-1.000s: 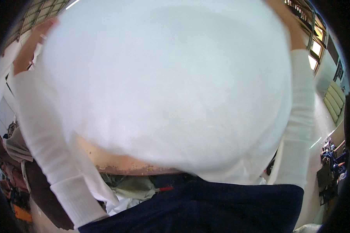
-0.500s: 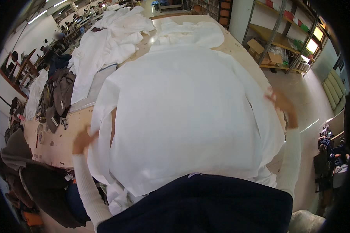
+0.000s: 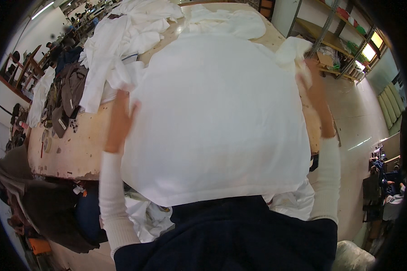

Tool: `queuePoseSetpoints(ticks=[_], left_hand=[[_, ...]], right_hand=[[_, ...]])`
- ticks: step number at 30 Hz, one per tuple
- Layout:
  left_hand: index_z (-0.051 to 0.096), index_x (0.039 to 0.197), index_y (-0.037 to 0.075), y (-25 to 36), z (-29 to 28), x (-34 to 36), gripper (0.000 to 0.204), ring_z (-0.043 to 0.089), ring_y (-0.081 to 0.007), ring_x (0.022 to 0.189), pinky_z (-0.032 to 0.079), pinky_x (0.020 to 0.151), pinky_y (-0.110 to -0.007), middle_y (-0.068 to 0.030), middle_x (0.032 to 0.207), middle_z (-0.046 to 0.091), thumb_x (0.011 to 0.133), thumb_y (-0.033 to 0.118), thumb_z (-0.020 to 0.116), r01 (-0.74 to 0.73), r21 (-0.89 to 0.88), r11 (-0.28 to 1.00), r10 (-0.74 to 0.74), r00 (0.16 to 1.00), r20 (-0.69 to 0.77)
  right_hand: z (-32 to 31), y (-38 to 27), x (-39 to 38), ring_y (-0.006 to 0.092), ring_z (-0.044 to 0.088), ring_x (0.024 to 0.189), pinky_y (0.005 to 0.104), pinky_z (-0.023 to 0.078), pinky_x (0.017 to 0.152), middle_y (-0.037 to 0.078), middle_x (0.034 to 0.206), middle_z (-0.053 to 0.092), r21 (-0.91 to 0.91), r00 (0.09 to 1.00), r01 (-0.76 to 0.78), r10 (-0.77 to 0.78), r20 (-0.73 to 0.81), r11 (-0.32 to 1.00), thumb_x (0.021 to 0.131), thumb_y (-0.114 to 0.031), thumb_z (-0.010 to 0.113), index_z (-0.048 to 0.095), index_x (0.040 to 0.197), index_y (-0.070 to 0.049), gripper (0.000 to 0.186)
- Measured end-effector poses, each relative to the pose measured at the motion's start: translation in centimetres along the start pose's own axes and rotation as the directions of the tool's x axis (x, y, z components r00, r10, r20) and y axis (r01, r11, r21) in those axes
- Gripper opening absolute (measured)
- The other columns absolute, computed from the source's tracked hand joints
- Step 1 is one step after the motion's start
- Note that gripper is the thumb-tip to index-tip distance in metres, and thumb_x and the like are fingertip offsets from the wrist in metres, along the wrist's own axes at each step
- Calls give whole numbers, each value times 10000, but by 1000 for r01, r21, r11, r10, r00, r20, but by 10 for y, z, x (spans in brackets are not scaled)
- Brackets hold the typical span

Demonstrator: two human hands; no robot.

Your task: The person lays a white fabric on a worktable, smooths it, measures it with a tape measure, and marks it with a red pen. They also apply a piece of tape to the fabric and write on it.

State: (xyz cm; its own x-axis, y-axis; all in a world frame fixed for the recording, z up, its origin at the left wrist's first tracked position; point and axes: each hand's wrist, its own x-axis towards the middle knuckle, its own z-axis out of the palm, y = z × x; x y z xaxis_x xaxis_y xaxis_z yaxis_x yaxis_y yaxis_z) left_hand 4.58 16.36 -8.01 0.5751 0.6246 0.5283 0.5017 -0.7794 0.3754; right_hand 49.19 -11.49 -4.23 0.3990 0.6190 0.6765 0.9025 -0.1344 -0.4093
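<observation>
A white long-sleeved garment [image 3: 217, 117] lies spread over the table in front of me, its straight lower edge nearest my body. My left hand [image 3: 120, 119] is at the garment's left edge, slightly blurred, with the thumb apart from the stretched fingers and nothing in them. Beyond it, the left sleeve [image 3: 133, 74] lies out toward the other white cloth. On the far right, my right hand [image 3: 313, 92] is beside the right sleeve [image 3: 295, 50], which is bunched at the table's edge. Motion smears its fingers, but they look stretched and apart.
Piles of white garments [image 3: 126, 34] and another folded white cloth [image 3: 228, 22] cover the table's far part. Dark garments [image 3: 72, 92] and tape rolls [image 3: 47, 143] lie to the left. Metal shelves [image 3: 325, 34] stand at the far right. White cloth [image 3: 147, 217] hangs below the near edge.
Both sleeves have swung from the garment's sides outward and away from me. My left hand has moved up and right; my right hand has moved up and slightly left. The view has shifted somewhat.
</observation>
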Motion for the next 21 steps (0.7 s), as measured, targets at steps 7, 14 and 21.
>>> queuePoseSetpoints(ticks=[7,14,21], left_hand=[[509,1286,94,51,-21,-131,393,388,-354,1274,285,1051,-434,-166,1371,439,919,235,505,334,197,922,-379,886,268],[526,1265,83,55,-5,-64,366,388,-335,1278,298,1048,-402,-162,1382,425,924,213,494,-75,292,953,-1,968,252],[550,1216,59,6,12,-59,328,435,-341,1221,342,1005,-406,-145,1311,493,919,191,504,127,86,988,-144,962,232]], right_hand=[[-33,32,-141,278,429,1242,379,293,1050,137,1327,481,-131,796,-220,256,548,967,928,-279,493,482,1291,-81,414],[-1,2,-82,263,444,1224,389,277,1054,120,1323,496,-70,976,-48,62,210,996,934,-272,487,491,1282,-67,403],[13,60,-70,269,479,1173,395,334,1002,111,1262,532,-46,868,-439,437,237,897,918,-219,505,549,1218,-90,330]])
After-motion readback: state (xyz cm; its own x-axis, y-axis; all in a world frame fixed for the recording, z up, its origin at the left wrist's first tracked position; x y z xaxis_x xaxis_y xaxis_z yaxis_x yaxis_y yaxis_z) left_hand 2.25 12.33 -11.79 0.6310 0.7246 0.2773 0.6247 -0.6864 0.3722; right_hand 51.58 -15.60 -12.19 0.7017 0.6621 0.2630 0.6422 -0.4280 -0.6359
